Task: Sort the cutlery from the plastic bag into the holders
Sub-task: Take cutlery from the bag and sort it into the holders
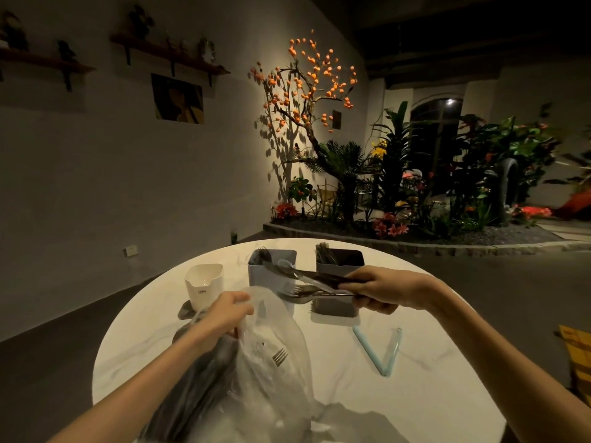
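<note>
Right hand is gripping a cutlery bundle, tips pointing left before the holders; left hand is clutching the plastic bag on the surface.

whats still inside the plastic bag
One fork's tines show through the clear plastic bag. The left hand and crumpled folds hide whatever else is in there.

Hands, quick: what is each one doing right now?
Left hand: closed, gripping the top of the plastic bag.
Right hand: closed on a bundle of cutlery, forks and a spoon visible, held above the table.
</note>
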Motion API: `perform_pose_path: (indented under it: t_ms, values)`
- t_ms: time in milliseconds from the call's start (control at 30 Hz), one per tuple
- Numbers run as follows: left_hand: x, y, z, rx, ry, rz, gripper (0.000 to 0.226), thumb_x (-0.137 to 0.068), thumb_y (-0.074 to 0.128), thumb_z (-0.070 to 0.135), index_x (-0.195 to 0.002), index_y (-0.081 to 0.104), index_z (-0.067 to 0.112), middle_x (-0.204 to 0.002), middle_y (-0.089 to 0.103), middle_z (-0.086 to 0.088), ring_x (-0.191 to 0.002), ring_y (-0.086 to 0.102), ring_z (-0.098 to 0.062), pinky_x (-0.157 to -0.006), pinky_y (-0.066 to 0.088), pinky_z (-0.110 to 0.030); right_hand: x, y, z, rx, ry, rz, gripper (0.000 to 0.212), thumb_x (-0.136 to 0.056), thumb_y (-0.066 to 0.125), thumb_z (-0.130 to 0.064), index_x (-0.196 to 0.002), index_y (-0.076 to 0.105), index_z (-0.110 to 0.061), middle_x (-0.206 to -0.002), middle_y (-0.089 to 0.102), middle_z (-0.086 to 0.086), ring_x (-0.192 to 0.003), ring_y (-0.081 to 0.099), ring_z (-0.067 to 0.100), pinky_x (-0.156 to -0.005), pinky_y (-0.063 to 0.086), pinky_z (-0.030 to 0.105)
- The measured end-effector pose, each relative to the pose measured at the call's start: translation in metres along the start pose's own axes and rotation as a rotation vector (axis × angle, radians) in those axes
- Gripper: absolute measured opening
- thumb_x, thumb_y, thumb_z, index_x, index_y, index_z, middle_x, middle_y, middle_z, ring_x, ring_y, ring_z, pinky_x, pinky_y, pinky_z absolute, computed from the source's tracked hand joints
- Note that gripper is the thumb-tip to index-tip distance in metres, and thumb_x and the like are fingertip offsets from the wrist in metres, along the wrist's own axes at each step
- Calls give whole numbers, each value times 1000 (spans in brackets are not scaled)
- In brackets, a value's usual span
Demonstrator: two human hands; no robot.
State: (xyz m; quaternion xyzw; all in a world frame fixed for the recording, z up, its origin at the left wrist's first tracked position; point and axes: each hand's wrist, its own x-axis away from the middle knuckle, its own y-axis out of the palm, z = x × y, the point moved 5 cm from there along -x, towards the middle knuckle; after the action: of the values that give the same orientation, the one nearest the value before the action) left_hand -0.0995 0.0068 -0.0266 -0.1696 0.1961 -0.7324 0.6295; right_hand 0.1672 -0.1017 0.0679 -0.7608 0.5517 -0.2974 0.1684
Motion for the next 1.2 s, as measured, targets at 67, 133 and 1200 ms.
perform_pose_path:
  t_ms: [67,133,1200]
  values:
    - [5,8,6,36,24,-56,38,-101,58,16,-138,59,17,-147,52,-4,-126,51,-24,-76,51,-25,1,-5,4,-87,-35,7,31,-106,45,-25,-121,54,1,-64,41,-2,-48,29,6,-42,22,18]
    - [13,20,15,18,39,-223,26,-100,60,23,-124,70,26,-139,60,3,-119,55,-17,-80,52,-25,-4,-5,7,-139,-75,31,31,-106,45,-26,-118,53,1,-63,39,-2,-49,27,7,-42,21,18]
    - [-40,144,9,730,169,-437,40,-106,39,18,-100,68,-8,-101,74,-24,-99,73,-28,-82,57,-26,-123,108,91,-456,-230,398,33,-105,47,-28,-133,51,-46,-121,64,-28,-112,58,-13,-101,48,17]
